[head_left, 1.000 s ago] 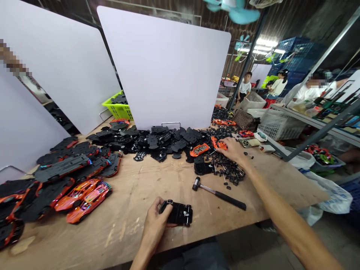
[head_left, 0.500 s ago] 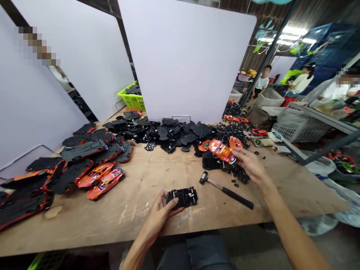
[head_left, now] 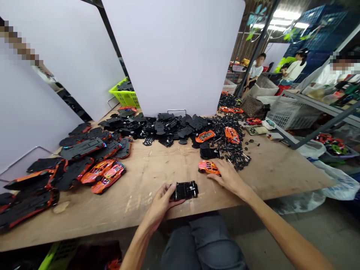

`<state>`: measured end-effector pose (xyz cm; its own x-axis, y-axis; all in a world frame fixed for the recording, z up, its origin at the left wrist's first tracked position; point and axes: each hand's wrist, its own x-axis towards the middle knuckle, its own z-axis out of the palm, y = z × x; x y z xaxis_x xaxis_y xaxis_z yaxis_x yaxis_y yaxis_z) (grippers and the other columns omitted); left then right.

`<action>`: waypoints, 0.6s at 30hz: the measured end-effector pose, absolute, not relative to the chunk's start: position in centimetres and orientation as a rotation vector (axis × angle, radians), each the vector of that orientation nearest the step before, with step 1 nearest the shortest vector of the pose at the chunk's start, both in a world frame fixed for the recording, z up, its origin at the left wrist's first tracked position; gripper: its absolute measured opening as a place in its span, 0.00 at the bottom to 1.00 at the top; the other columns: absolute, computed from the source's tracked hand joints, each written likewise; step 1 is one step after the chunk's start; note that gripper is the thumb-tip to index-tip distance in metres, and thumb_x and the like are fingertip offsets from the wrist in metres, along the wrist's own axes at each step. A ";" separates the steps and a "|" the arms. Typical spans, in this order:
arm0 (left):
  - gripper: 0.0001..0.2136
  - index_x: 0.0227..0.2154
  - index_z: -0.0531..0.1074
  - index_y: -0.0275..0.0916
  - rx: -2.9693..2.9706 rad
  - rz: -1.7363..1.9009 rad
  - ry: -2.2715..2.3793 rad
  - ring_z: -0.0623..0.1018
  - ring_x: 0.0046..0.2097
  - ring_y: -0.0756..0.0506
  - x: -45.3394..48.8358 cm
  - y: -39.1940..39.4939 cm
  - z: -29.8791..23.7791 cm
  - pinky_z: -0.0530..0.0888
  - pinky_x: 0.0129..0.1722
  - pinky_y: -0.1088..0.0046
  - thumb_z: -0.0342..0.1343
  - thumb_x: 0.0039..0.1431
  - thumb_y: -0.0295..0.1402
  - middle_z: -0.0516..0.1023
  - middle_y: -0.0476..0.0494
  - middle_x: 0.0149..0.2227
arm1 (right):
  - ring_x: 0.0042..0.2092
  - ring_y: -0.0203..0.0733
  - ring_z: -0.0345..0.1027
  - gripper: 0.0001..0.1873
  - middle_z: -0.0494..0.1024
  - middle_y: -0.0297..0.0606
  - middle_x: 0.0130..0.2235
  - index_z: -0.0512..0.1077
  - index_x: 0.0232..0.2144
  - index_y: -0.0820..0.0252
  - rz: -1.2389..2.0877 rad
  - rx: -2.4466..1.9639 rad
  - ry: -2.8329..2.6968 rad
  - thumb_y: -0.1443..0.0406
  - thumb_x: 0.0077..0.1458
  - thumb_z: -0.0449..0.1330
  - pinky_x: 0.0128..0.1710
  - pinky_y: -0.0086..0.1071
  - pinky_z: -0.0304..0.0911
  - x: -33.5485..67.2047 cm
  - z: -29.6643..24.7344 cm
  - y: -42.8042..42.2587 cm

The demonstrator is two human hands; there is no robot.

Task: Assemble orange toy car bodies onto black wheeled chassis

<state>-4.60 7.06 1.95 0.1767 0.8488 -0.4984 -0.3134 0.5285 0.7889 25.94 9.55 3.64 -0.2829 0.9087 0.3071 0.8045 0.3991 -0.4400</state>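
Note:
My left hand grips a black toy car chassis at its left end near the table's front edge, thumb on top. The chassis has its wheels and metal axles facing up. To the right and a little farther back, my right hand has its fingers around the right end of an orange toy car, which is low over or on the table; I cannot tell which. Behind that car lie a black chassis and an orange car body. Another orange body rests on the axle heap.
Black chassis parts are heaped along the back, with wheels and axles at the right. Finished-looking orange cars and larger black-bottomed ones pile up at left. White panels and a green basket stand behind. People sit beyond.
My right hand has brought the orange toy car down and left toward the table. The hammer seen before no longer shows. My left hand still holds the chassis; the view has shifted slightly.

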 end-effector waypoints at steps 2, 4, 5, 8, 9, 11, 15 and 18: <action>0.26 0.39 0.76 0.38 0.559 0.860 1.039 0.83 0.49 0.35 -4.7 7.4 1.8 0.82 0.51 0.52 0.67 0.53 0.58 0.84 0.38 0.45 | 0.60 0.59 0.69 0.30 0.74 0.51 0.59 0.65 0.65 0.54 0.296 -1.407 -2.108 0.55 0.65 0.64 0.61 0.57 0.65 24.7 4.0 9.3; 0.30 0.40 0.78 0.37 0.544 0.805 0.965 0.84 0.49 0.35 -5.0 7.7 1.7 0.82 0.50 0.53 0.60 0.56 0.63 0.85 0.34 0.45 | 0.63 0.58 0.66 0.34 0.70 0.50 0.63 0.61 0.67 0.53 0.394 -1.296 -2.116 0.56 0.64 0.65 0.64 0.55 0.62 22.6 4.2 8.8; 0.31 0.40 0.79 0.37 0.545 0.784 0.940 0.84 0.50 0.34 -5.1 7.9 1.7 0.82 0.50 0.54 0.58 0.57 0.65 0.86 0.33 0.45 | 0.63 0.57 0.65 0.34 0.69 0.49 0.63 0.62 0.67 0.52 0.460 -1.248 -2.140 0.56 0.63 0.67 0.64 0.53 0.63 21.4 4.3 8.4; 0.32 0.41 0.79 0.38 0.559 0.772 0.917 0.84 0.50 0.35 -5.2 8.1 2.1 0.82 0.47 0.57 0.56 0.57 0.66 0.86 0.34 0.45 | 0.57 0.54 0.69 0.30 0.73 0.46 0.57 0.68 0.59 0.54 0.649 -1.201 -2.213 0.55 0.60 0.70 0.58 0.47 0.67 17.7 4.3 7.5; 0.32 0.41 0.79 0.38 0.564 0.772 0.913 0.84 0.50 0.34 -5.3 8.1 2.2 0.82 0.46 0.57 0.56 0.56 0.66 0.86 0.35 0.45 | 0.55 0.53 0.69 0.29 0.73 0.45 0.55 0.69 0.57 0.54 0.684 -1.211 -2.222 0.55 0.59 0.71 0.56 0.46 0.68 16.8 4.1 7.4; 0.31 0.39 0.78 0.40 0.582 0.775 0.914 0.83 0.49 0.35 -5.2 7.9 2.5 0.82 0.45 0.58 0.57 0.56 0.66 0.86 0.36 0.45 | 0.54 0.53 0.69 0.28 0.73 0.45 0.53 0.69 0.56 0.55 0.700 -1.220 -2.246 0.54 0.58 0.71 0.55 0.46 0.68 15.7 3.6 7.4; 0.24 0.34 0.70 0.42 0.661 0.806 1.025 0.83 0.44 0.38 -5.2 7.6 2.4 0.81 0.44 0.59 0.69 0.50 0.57 0.84 0.44 0.37 | 0.54 0.55 0.67 0.27 0.74 0.47 0.53 0.67 0.58 0.55 0.666 -1.199 -2.328 0.54 0.61 0.69 0.56 0.50 0.66 15.7 2.7 7.7; 0.26 0.33 0.66 0.43 0.681 0.819 1.045 0.83 0.42 0.41 -5.1 7.5 1.9 0.82 0.43 0.60 0.73 0.46 0.54 0.82 0.47 0.36 | 0.56 0.56 0.66 0.28 0.73 0.47 0.56 0.65 0.60 0.55 0.664 -1.190 -2.376 0.56 0.63 0.67 0.57 0.51 0.65 15.8 2.7 7.8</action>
<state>-5.12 7.47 1.95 0.2704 0.8419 -0.4671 -0.2527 0.5302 0.8094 15.84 7.82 2.69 -0.5576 0.8185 0.1380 0.6286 0.5250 -0.5739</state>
